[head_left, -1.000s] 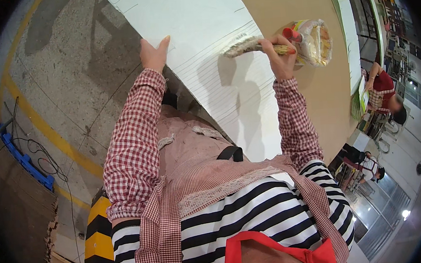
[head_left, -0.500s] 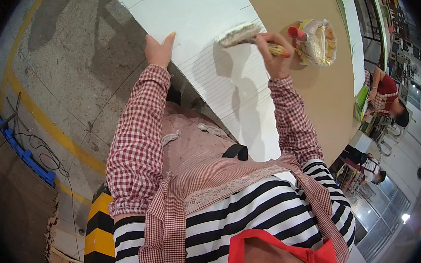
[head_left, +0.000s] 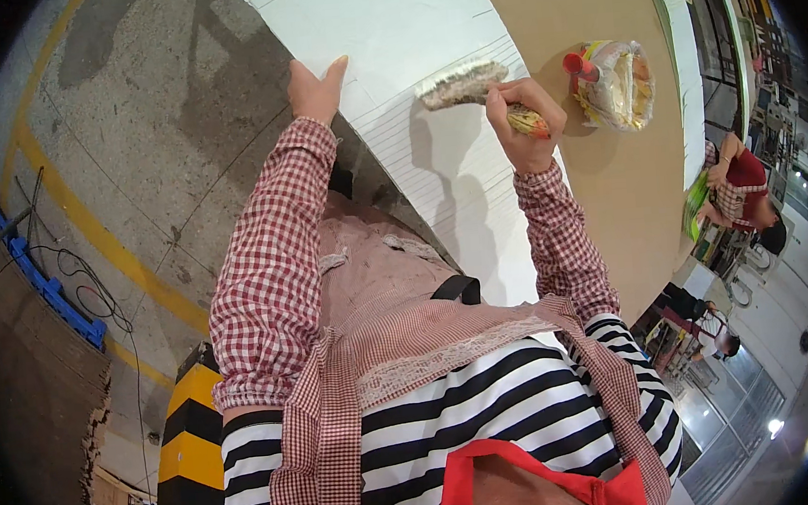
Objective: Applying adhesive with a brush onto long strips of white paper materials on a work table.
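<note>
My right hand (head_left: 527,124) is closed round the short, yellowish handle of a wide brush (head_left: 459,84). Its pale, caked bristles are over the white sheets (head_left: 372,27), whose overlapping edges show as many thin parallel lines. Whether the bristles touch the sheets I cannot tell. At the left edge of the sheets is my left hand (head_left: 318,90), its thumb on top and its other fingers along the rim, partly hidden. To the right of the brush stands an open plastic-lined tub (head_left: 614,89) with pale paste inside and a red cylindrical piece (head_left: 580,67) at its side.
The sheets lie on a brown board (head_left: 617,188). A yellow-and-black striped post (head_left: 190,450) stands at lower left, near a blue rail (head_left: 39,262) and cables on the floor. A co-worker (head_left: 745,183) handles green-edged material at the right; another person (head_left: 714,332) is farther off.
My right hand has turned the brush a little and brought it slightly nearer to me. My left hand stays at the sheets' edge. The whole view has shifted slightly.
</note>
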`<action>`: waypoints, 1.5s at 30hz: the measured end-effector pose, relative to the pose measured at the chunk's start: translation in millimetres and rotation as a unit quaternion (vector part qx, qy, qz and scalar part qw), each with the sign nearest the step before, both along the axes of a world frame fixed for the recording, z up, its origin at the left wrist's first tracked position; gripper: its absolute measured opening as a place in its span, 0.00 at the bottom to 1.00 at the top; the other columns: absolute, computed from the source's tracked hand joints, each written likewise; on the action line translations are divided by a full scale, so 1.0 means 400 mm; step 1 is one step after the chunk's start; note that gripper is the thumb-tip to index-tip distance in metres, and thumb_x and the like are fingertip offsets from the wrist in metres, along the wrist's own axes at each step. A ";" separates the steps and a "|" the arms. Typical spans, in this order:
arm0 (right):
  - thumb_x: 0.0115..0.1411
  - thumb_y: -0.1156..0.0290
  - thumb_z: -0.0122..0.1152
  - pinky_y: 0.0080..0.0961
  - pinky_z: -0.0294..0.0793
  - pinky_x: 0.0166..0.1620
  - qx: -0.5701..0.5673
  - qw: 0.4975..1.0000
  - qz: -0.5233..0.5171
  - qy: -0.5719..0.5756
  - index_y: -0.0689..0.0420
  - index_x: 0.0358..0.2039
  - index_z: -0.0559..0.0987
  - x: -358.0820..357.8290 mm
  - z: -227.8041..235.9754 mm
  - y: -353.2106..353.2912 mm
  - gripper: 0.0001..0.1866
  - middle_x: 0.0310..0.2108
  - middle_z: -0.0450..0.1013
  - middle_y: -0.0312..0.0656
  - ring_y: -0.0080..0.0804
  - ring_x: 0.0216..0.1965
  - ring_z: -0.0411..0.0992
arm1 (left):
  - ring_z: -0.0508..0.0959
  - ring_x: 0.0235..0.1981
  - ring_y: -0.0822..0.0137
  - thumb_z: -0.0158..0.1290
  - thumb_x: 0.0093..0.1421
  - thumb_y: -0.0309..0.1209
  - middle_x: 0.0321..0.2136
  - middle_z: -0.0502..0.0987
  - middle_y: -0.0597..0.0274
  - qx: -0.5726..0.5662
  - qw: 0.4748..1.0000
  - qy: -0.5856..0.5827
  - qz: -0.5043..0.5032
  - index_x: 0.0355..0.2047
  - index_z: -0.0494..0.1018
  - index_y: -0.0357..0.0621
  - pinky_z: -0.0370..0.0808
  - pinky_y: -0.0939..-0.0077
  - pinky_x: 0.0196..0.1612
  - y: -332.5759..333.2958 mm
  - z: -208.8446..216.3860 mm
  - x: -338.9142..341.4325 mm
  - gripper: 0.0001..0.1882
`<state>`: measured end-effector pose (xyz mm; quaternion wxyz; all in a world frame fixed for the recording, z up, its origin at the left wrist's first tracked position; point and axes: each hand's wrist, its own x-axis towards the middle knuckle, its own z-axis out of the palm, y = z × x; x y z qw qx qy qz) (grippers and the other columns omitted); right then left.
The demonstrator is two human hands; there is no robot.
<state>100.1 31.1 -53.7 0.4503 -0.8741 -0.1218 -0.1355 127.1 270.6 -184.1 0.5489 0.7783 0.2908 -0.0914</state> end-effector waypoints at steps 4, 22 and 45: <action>0.45 0.81 0.63 0.21 0.71 0.26 -0.030 0.999 0.027 0.000 0.61 0.18 0.72 -0.001 -0.026 0.014 0.07 0.20 0.72 0.41 0.27 0.21 0.72 | 0.74 0.47 0.47 0.63 0.50 0.42 0.44 0.72 0.36 0.020 1.000 0.005 0.001 0.46 0.62 0.27 0.71 0.61 0.49 0.000 0.007 0.004 0.35; 0.47 0.82 0.62 0.19 0.70 0.25 -0.049 0.996 0.077 -0.006 0.63 0.18 0.72 -0.023 0.004 0.070 0.07 0.20 0.73 0.43 0.25 0.20 0.72 | 0.72 0.49 0.47 0.62 0.51 0.41 0.46 0.70 0.37 0.003 1.000 0.028 0.002 0.48 0.61 0.27 0.70 0.60 0.51 -0.003 0.021 0.005 0.35; 0.45 0.79 0.63 0.21 0.69 0.23 -0.057 0.994 0.090 0.015 0.60 0.19 0.73 -0.034 0.009 0.062 0.06 0.19 0.70 0.40 0.27 0.19 0.70 | 0.72 0.50 0.45 0.63 0.50 0.43 0.47 0.69 0.34 0.011 1.000 0.025 -0.002 0.50 0.60 0.24 0.68 0.59 0.53 0.001 -0.002 0.009 0.39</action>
